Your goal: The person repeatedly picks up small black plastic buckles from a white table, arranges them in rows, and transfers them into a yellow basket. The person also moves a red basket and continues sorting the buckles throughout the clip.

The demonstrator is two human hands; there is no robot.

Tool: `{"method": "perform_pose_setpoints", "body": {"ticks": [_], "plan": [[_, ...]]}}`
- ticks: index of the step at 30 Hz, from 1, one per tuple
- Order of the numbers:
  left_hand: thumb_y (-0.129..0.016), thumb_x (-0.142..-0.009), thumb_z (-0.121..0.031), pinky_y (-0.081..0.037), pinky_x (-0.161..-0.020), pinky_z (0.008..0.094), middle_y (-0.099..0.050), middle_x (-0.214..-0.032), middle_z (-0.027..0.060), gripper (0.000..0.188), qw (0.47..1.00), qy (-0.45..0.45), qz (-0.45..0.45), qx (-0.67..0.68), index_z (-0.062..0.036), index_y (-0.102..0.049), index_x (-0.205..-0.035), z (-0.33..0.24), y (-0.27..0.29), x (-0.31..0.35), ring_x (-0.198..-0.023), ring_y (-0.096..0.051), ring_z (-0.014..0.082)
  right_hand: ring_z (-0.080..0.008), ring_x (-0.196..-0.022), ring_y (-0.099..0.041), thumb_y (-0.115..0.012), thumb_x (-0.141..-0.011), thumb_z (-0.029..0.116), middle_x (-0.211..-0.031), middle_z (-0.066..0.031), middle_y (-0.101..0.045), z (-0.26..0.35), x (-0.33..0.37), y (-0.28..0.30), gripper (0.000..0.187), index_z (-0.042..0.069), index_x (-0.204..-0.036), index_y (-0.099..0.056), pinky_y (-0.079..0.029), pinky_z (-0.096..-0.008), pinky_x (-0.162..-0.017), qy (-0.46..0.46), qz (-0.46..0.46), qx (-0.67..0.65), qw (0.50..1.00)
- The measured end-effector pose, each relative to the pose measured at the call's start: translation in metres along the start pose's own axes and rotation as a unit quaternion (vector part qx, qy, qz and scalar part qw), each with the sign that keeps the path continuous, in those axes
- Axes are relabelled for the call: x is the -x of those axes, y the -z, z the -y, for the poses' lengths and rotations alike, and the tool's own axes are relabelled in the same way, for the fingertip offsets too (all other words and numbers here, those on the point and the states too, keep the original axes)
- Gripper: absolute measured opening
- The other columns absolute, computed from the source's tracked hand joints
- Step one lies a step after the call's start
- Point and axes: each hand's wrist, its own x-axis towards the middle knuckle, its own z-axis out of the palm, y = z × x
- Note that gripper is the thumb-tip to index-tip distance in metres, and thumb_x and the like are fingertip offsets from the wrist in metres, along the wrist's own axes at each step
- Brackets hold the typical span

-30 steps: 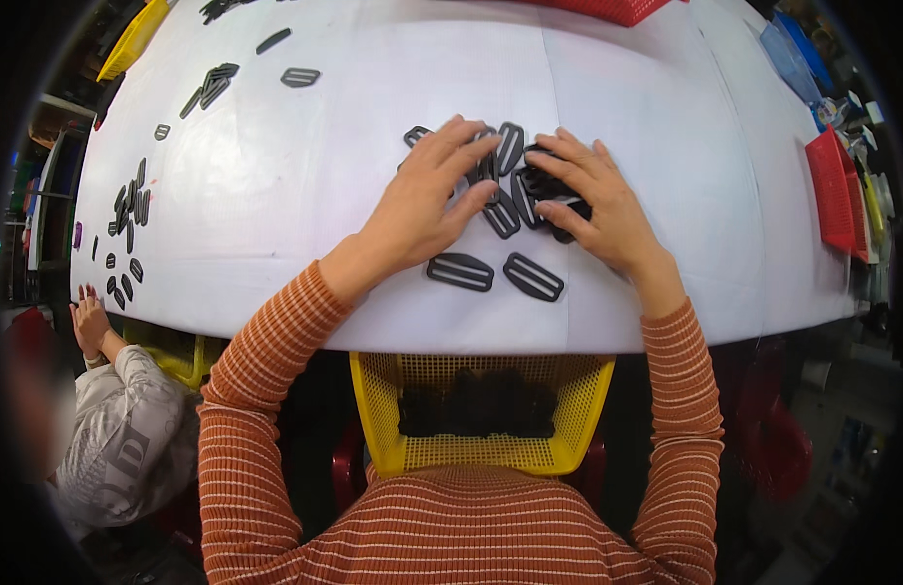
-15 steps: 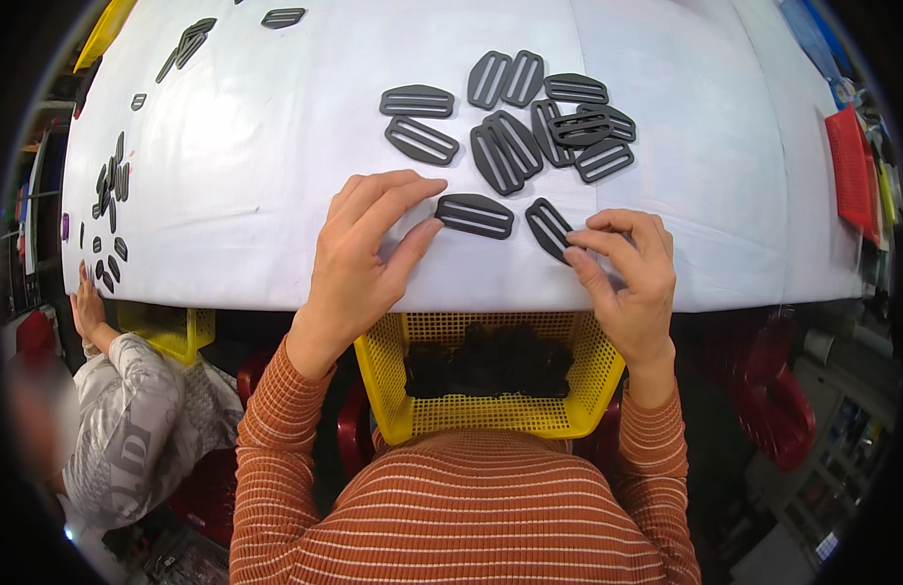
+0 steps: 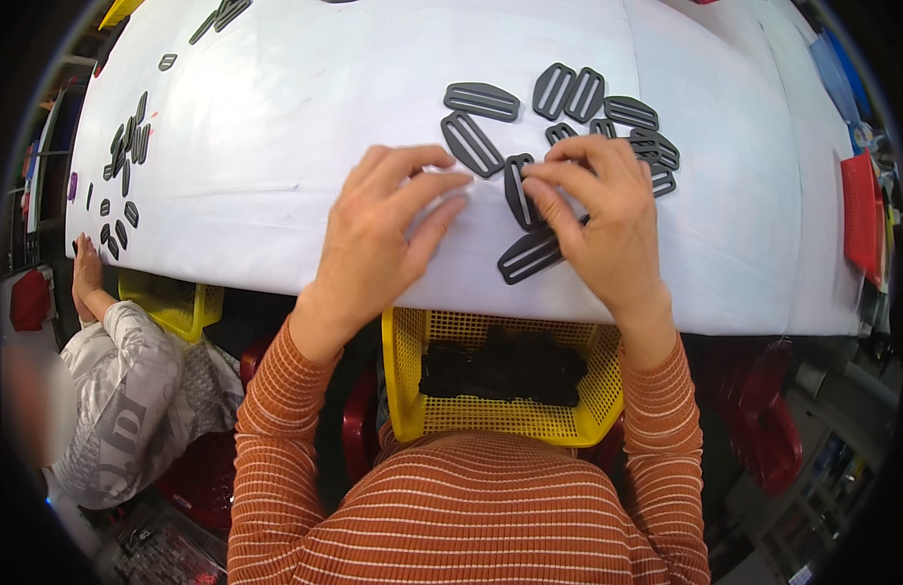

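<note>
Fig.: R hand [image 3: 608, 219] w/ fingers curled, thumb and forefinger pinched on a buckle [image 3: 519, 190], a dark three-bar slide standing upright on the table [image 3: 276, 146]; the fingertips cover its right bar. L hand [image 3: 383, 229] lies flat and loosely spread, palm down, holding nothing; its fingertips rest on the cloth just left of that buckle, not touching it as far as can be told.

Handling (judgement): buckle looks like moulded plastic, so light, stiff, smooth and apt to slide on the sheet; not fragile. Best hold is probably edge-on across the outer frame or by the mid bar through a slot, since it lies too flat to lift from the top.

Outward from R hand: a second buckle [image 3: 530, 255] lies tilted under the palm, near the table edge. Beyond the fingertips, a loose group of buckles [image 3: 608, 107], some overlapping; two more [image 3: 476, 122] lie apart beyond the L fingertips.

Containers: below both wrists, at the lap, a yellow mesh basket [image 3: 405, 375] holds a heap of dark pieces [image 3: 500, 369], approx. half full; single shapes cannot be told. Far left of L hand, a second yellow basket [image 3: 169, 302], contents hidden, next to another person's hand [image 3: 84, 278]. More dark parts [image 3: 125, 185] are scattered on the table above it.
</note>
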Motion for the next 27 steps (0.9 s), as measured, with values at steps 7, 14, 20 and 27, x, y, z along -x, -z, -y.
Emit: {"method": "perform_pose_setpoints", "body": {"ticks": [7,14,20,27], "plan": [[-0.069,-0.083,-0.005,-0.050,-0.083,0.0347,-0.066,-0.122,0.0049,0.034,0.985,-0.089,0.025,-0.146,-0.0077,-0.070,-0.117,0.023,-0.003,-0.027,-0.096,-0.058,0.0257,-0.0208,-0.089,-0.058,-0.069,-0.085,0.013,-0.094,0.0004,-0.065,-0.024,-0.054,-0.020,0.012,0.011,-0.095,-0.076,-0.045,-0.0352,-0.081,0.040,-0.007,0.017,0.999],[-0.077,-0.076,-0.009,-0.049,-0.080,0.0361,-0.066,-0.108,0.0071,0.036,0.991,-0.017,0.044,-0.122,-0.0063,-0.070,-0.111,0.019,0.007,-0.010,-0.093,-0.059,0.0257,-0.0214,-0.093,-0.060,-0.070,-0.085,0.014,-0.099,-0.0028,-0.066,-0.024,-0.061,-0.013,0.018,0.012,-0.102,-0.075,-0.047,-0.0359,-0.084,0.069,0.049,0.024,0.996],[-0.081,-0.071,-0.006,-0.050,-0.076,0.0361,-0.065,-0.103,0.0091,0.039,0.998,-0.006,0.000,-0.059,-0.0043,-0.071,-0.108,0.000,0.005,0.012,-0.089,-0.059,0.0257,-0.0241,-0.089,-0.062,-0.073,-0.081,0.006,-0.095,-0.0071,-0.065,-0.014,-0.012,0.036,0.023,0.008,-0.104,-0.074,-0.049,-0.0351,-0.078,-0.080,0.065,-0.023,0.994],[-0.071,-0.079,0.001,-0.050,-0.075,0.0354,-0.065,-0.104,0.0079,0.031,0.997,-0.071,-0.007,-0.036,-0.0045,-0.071,-0.109,-0.012,-0.011,-0.030,-0.088,-0.059,0.0259,-0.0241,-0.085,-0.059,-0.075,-0.079,0.009,-0.092,-0.0072,-0.061,-0.016,0.012,0.035,0.022,0.007,-0.100,-0.074,-0.047,-0.0361,-0.075,-0.122,0.029,0.001,0.992]]}}
